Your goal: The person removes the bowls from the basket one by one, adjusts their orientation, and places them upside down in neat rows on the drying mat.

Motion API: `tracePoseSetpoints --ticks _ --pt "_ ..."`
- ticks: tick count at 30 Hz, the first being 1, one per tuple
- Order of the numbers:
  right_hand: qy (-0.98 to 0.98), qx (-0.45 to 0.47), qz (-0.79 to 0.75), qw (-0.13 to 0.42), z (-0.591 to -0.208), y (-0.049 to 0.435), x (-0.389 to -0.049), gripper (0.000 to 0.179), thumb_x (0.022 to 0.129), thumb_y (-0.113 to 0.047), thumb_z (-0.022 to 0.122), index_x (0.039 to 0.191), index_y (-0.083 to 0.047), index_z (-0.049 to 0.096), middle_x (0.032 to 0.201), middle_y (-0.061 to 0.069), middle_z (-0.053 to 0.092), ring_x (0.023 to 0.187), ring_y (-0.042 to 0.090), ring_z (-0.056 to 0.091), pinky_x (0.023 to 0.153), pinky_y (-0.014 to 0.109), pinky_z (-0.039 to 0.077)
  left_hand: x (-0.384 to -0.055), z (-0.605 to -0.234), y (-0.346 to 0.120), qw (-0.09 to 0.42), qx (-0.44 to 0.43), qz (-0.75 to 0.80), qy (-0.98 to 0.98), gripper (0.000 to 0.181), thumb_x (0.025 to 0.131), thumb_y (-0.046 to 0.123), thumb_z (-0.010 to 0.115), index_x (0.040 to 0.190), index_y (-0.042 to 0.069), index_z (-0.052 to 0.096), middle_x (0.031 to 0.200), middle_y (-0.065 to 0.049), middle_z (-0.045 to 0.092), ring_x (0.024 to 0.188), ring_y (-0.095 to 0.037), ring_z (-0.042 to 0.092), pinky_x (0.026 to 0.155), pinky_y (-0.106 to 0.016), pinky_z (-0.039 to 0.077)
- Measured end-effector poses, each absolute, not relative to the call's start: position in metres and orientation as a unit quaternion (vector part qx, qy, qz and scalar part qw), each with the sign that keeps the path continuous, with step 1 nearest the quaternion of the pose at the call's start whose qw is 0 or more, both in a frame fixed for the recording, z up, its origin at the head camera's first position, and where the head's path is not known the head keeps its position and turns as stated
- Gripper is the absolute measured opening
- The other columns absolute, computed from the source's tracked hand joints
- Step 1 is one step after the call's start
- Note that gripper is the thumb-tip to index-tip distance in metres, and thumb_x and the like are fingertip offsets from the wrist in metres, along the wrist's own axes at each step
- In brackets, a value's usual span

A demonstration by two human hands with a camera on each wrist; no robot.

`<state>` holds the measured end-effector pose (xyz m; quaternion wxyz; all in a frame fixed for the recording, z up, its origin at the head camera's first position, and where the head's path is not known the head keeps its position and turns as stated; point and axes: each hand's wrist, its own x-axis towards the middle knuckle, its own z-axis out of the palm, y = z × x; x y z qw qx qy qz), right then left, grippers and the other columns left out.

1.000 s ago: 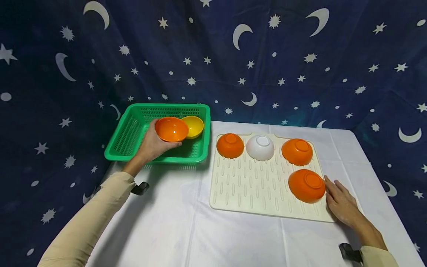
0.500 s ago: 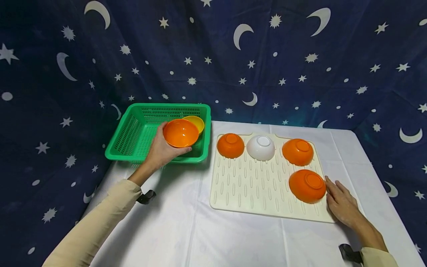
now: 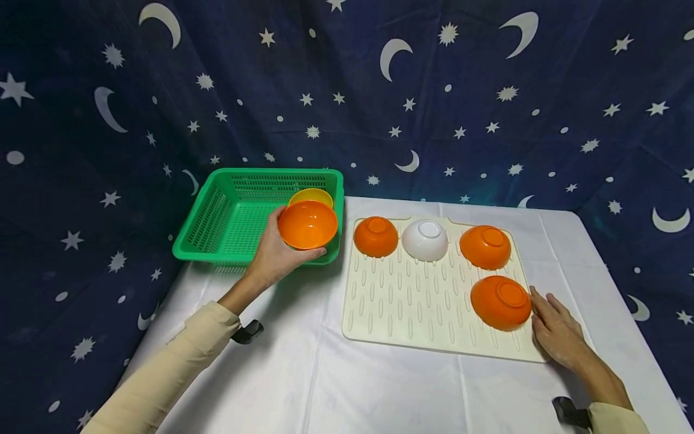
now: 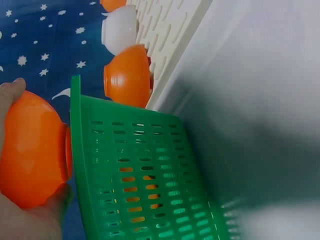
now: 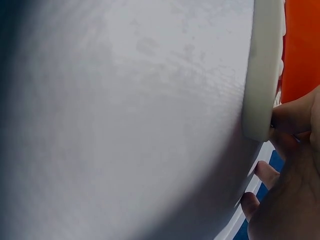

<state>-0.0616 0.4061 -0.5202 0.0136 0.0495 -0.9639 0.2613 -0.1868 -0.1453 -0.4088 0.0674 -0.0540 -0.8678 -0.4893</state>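
My left hand (image 3: pixel 279 253) grips an orange bowl (image 3: pixel 308 225) by its sides, opening upward, over the right front part of the green basket (image 3: pixel 233 226). In the left wrist view the held orange bowl (image 4: pixel 32 150) is beside the basket's rim, thumb and fingers on its wall. A yellow bowl (image 3: pixel 311 194) in the basket is partly hidden behind it. My right hand (image 3: pixel 558 331) rests at the right edge of the cream drying mat (image 3: pixel 401 319), fingers extended. Its fingertips are right by a large upside-down orange bowl (image 3: pixel 499 304).
Along the mat's back row, upside down, are an orange bowl (image 3: pixel 376 237), a white bowl (image 3: pixel 425 241) and another orange bowl (image 3: pixel 485 248). A white cloth (image 3: pixel 379 386) covers the table. Behind hangs a dark blue curtain (image 3: pixel 347 72) with moons and stars.
My left hand has carried the orange bowl rightward and toward me across the basket, covering a different part of the yellow bowl. My right hand has stayed by the mat.
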Motion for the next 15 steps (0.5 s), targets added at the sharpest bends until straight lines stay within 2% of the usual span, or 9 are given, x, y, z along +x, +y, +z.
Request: tracePoseSetpoints --ticks 15 --pt "-0.958 0.049 0.283 0.011 -0.519 0.403 -0.061 0.045 0.103 -0.005 0.038 0.144 0.015 0.038 0.157 0.034 0.023 0.143 0.058 0.011 0.108 0.077 0.003 -0.173 -0.414 -0.128 0.067 -0.108 -0.495 -0.860 0.116 0.064 0.036 0.098 0.152 0.003 0.029 0.139 -0.013 0.050 0.120 -0.030 0.054 0.093 -0.051 0.052"
